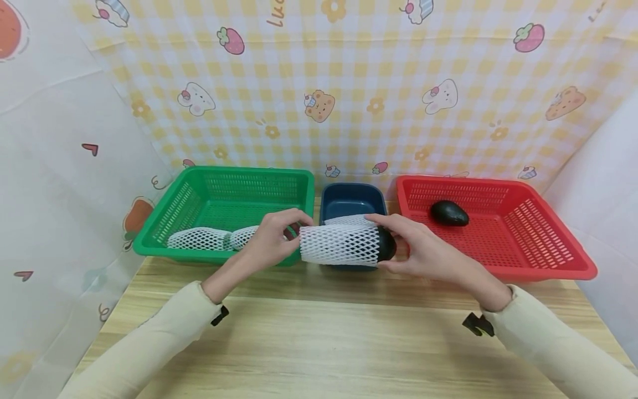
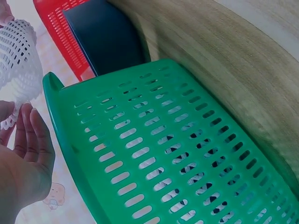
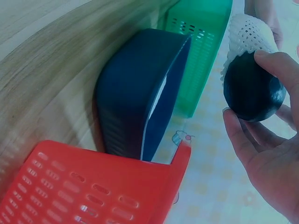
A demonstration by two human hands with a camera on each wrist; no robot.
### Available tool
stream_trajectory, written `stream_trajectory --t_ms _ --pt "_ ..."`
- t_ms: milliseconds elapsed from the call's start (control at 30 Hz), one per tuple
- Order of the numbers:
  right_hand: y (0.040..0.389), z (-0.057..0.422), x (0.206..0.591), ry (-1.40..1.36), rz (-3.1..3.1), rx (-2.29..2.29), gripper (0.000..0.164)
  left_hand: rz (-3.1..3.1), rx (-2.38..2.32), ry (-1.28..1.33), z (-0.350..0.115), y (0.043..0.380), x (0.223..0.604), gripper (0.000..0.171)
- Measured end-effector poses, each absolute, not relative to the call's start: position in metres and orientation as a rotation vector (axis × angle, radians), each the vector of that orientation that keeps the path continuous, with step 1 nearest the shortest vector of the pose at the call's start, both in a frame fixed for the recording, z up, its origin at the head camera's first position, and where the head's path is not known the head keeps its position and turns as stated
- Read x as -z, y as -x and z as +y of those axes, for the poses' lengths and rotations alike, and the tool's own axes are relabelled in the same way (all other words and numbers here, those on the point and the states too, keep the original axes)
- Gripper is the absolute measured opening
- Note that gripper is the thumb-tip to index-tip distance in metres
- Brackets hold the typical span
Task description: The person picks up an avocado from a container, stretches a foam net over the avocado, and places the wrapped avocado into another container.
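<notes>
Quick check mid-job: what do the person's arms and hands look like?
The left sleeve and right sleeve are plain pale cream, each with a small black piece near its wrist end. The left hand and right hand wear no gloves.

The dark fruit (image 3: 252, 91) looks glossy, its net sleeve (image 1: 339, 245) matt foam.

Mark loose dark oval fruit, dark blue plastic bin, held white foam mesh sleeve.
Loose dark oval fruit (image 1: 449, 213): head view, upper surface.
Dark blue plastic bin (image 3: 131, 93): right wrist view, outer wall.
Held white foam mesh sleeve (image 1: 339, 245): head view, middle.
</notes>
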State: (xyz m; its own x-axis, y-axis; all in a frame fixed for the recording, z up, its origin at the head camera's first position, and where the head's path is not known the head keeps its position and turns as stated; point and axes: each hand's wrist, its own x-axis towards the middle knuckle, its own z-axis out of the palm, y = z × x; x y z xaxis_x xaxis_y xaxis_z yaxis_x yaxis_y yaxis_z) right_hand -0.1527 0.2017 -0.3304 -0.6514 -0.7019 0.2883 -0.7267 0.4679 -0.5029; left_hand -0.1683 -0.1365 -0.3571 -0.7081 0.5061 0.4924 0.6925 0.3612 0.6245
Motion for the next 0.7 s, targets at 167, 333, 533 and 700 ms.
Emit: stream_trajectory --t_ms 167,333,533,700 --pt "0.152 0.200 0.331 -1.318 -2.641 -0.956 0.084 -2.428 1.245 1.084 -0.136 0.168 0.355 0.024" --pt "0.152 0.199 0.332 -1.315 -2.646 -0.968 0.082 -2.524 1.131 1.128 -0.141 0.168 0.349 0.027" --pt "0.150 0.199 0.333 -1.276 -2.691 -0.951 0.081 -2.585 0.952 1.188 -0.141 0.161 0.335 0.048" --pt "0.151 0.198 0.336 -1.256 -2.708 -0.930 0.079 -2.558 0.660 1.232 -0.126 0.150 0.332 0.044"
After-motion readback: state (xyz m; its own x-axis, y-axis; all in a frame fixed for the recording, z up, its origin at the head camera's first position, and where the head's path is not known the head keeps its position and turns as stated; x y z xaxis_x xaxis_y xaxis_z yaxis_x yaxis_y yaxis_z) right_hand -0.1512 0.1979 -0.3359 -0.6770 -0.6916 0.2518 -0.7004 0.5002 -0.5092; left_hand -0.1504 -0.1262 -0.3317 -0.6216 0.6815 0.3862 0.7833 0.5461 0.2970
